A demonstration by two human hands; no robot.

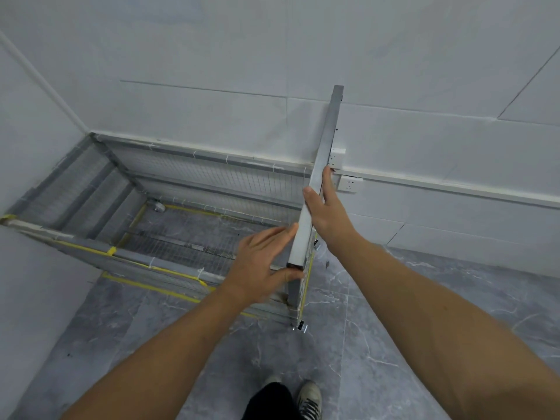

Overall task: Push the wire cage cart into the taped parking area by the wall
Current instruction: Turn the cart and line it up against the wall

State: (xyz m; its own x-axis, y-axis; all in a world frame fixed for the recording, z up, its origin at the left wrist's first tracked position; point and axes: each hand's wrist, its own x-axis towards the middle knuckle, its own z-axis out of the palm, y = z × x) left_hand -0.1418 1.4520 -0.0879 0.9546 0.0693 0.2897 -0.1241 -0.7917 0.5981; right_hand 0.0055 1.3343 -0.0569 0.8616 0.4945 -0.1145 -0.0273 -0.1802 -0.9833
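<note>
Right hand [328, 213] clasps the top rail [322, 159] between thumb and straight fingers; just nearer, left hand [260, 262] presses it flat-fingered, holding nothing. Left of both, the wire cage cart [188, 177] stands inside the yellow tape [145, 284], its far side against the wall [242, 110]

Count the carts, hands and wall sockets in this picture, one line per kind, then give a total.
cart: 1
hands: 2, left hand and right hand
sockets: 2, upper and lower
total: 5
</note>
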